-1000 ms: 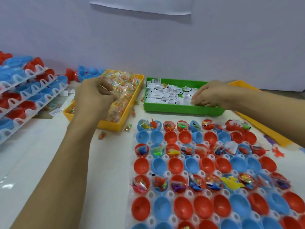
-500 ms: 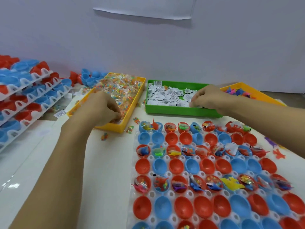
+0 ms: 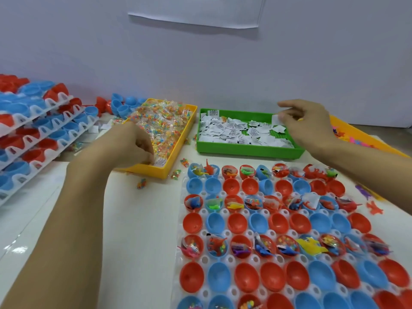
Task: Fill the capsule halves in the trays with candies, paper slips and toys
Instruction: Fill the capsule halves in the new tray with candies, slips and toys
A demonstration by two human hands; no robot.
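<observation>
A white tray (image 3: pixel 223 214) in front of me holds rows of red and blue capsule halves; alternate rows carry candies, slips and toys, the rows between are bare. My left hand (image 3: pixel 136 148) is curled in the near end of the yellow candy tray (image 3: pixel 178 143), fingers closed on wrapped candies. My right hand (image 3: pixel 310 123) hovers over the right end of the green tray (image 3: pixel 249 150) of paper slips, pinching a white slip (image 3: pixel 276 120) between thumb and fingers. An orange toy tray (image 3: pixel 356 134) lies behind my right wrist, mostly hidden.
Stacked white trays of red and blue capsule halves (image 3: pixel 38 134) fill the left side. Loose blue halves (image 3: pixel 124 105) lie behind the candy tray. A few candies (image 3: pixel 141 182) and small toys (image 3: pixel 374 208) are scattered on the white table. A wall stands close behind.
My left hand slid toward the near end of the candy tray and dug in. My right hand lifted from the slips with one pinched. The camera view shifted slightly.
</observation>
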